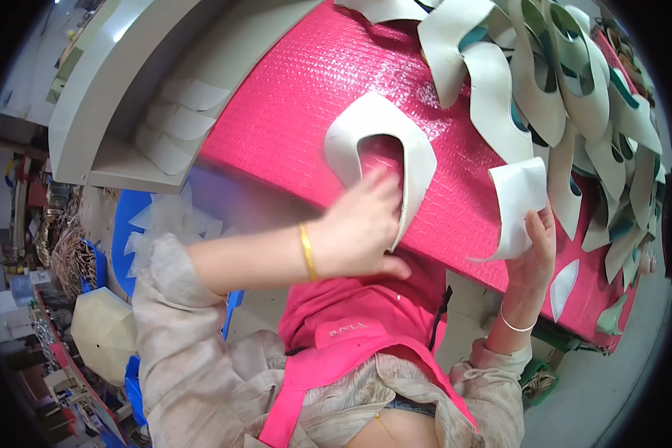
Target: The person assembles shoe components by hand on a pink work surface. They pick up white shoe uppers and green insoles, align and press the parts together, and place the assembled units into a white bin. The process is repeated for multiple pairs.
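Observation:
A white shoe upper [379, 118], curved like a horseshoe, lies on the table in front of me. My left hand [362, 220] reaches over its near side, fingers stretched toward the opening and thumb spread; the fingers are blurred, and nothing shows in them. At the right, my right hand [536, 243] holds a curved white lining piece [517, 196] between thumb and fingers. The piece stands up off the table, its lower end curling to the left. Part of the upper's near edge is hidden by my left hand.
A pink-covered table [276, 112] spans the view. Several overlapping pale shoe uppers [493, 101] pile up at the right. A grey open-fronted box [127, 160] at the left holds white pieces [175, 123]. A loose white piece [564, 290] lies near the right edge.

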### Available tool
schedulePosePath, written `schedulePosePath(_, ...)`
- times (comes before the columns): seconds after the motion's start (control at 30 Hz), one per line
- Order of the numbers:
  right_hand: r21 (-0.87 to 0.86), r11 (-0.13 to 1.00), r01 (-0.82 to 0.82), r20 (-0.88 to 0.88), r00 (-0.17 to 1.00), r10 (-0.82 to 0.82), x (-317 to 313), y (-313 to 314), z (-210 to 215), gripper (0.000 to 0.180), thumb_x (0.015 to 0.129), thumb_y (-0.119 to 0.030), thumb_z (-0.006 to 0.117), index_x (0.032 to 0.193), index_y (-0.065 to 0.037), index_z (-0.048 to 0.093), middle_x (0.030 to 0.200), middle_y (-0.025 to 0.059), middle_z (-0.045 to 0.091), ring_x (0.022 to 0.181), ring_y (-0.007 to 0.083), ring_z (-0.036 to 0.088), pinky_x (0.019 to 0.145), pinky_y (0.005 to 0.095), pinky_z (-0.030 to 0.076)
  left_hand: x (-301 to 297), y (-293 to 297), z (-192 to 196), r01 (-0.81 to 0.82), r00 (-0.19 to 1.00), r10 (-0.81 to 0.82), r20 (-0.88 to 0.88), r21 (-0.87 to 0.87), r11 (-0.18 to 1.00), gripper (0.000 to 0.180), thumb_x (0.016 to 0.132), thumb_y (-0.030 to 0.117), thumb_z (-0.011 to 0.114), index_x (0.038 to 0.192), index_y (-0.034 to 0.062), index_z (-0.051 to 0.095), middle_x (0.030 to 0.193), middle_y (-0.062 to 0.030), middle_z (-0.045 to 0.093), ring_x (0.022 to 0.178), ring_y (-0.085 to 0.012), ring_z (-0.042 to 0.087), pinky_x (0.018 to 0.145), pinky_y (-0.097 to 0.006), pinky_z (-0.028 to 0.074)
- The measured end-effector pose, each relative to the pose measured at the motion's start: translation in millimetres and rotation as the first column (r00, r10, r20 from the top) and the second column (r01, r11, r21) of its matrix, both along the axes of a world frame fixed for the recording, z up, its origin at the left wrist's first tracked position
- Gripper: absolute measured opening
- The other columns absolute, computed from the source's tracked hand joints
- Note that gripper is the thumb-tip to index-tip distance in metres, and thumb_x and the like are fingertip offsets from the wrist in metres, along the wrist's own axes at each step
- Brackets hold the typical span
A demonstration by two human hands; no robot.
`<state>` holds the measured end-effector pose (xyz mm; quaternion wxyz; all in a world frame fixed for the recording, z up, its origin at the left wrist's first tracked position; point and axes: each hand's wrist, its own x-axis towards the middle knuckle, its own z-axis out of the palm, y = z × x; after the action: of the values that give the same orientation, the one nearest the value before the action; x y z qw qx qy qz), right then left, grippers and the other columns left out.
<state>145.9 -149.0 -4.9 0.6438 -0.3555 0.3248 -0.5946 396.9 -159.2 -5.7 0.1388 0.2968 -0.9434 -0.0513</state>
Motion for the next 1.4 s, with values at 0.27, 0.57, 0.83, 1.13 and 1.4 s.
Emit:
schedulePosePath(0.27, -0.253, 0.943, 0.215, -0.124, 0.960, -0.252, 48.5, -3.2, 21.3, 0.036, 0.081, 0.001, 0.059, 0.115, 0.003, 0.049, 0.091, 0.0064, 0.062, 0.078, 0.0078, 0.059, 0.069, 0.0187, 0.046, -7.3, -8.5, 33.7, 0.185, 0.691, 0.582, -0.429, 0.883, 0.432, 0.037, 0.092, 0.030, 0.046, 0.093, -0.0036, 0.062, 0.091, -0.0114, 0.064, 0.090, -0.0119, 0.057, 0.083, -0.031, 0.043)
schedulePosePath(0.57, -0.485, 0.843, 0.232, -0.142, 0.931, -0.337, 96.0, -21.6, 31.2, 0.036, 0.082, -0.003, 0.061, 0.115, 0.002, 0.050, 0.092, 0.0076, 0.063, 0.084, 0.0085, 0.059, 0.071, 0.0175, 0.045, -23.5, -9.0, 45.6, 0.492, 0.243, 0.727, -0.642, 0.728, 0.478, 0.051, 0.094, 0.039, 0.037, 0.107, -0.0066, 0.056, 0.107, -0.0090, 0.059, 0.101, -0.0122, 0.052, 0.090, -0.026, 0.037)
schedulePosePath(0.83, -0.472, 0.847, 0.245, -0.144, 0.926, -0.348, 101.5, -20.7, 30.4, 0.035, 0.082, -0.004, 0.061, 0.115, 0.002, 0.050, 0.090, 0.0075, 0.064, 0.082, 0.0081, 0.059, 0.070, 0.0180, 0.046, -13.4, -10.3, 37.8, 0.587, 0.274, 0.696, -0.663, 0.689, 0.425, 0.051, 0.096, 0.038, 0.027, 0.114, -0.0023, 0.051, 0.108, -0.0093, 0.059, 0.106, -0.0155, 0.050, 0.097, -0.031, 0.031)
schedulePosePath(1.13, -0.437, 0.871, 0.225, -0.200, 0.920, -0.338, 100.7, -17.6, 31.2, 0.051, 0.080, 0.000, 0.062, 0.126, 0.001, 0.039, 0.108, 0.0130, 0.057, 0.094, 0.0147, 0.057, 0.076, 0.0227, 0.048, -21.7, -9.4, 48.3, 0.270, 0.345, 0.698, -0.627, 0.779, 0.566, 0.034, 0.088, 0.028, 0.055, 0.091, -0.0046, 0.062, 0.080, -0.0052, 0.063, 0.067, -0.0066, 0.056, 0.061, -0.021, 0.044)
schedulePosePath(1.4, -0.490, 0.797, 0.353, -0.174, 0.857, -0.486, 106.9, 1.3, 11.9, 0.073, 0.078, 0.009, 0.056, 0.138, -0.003, 0.016, 0.134, 0.0196, 0.031, 0.113, 0.0276, 0.048, 0.088, 0.0340, 0.048, -31.5, -47.7, 76.1, 0.441, 0.317, 0.679, -0.662, 0.737, 0.512, 0.036, 0.087, 0.030, 0.056, 0.094, -0.0048, 0.061, 0.080, -0.0057, 0.065, 0.068, -0.0076, 0.060, 0.062, -0.022, 0.047)
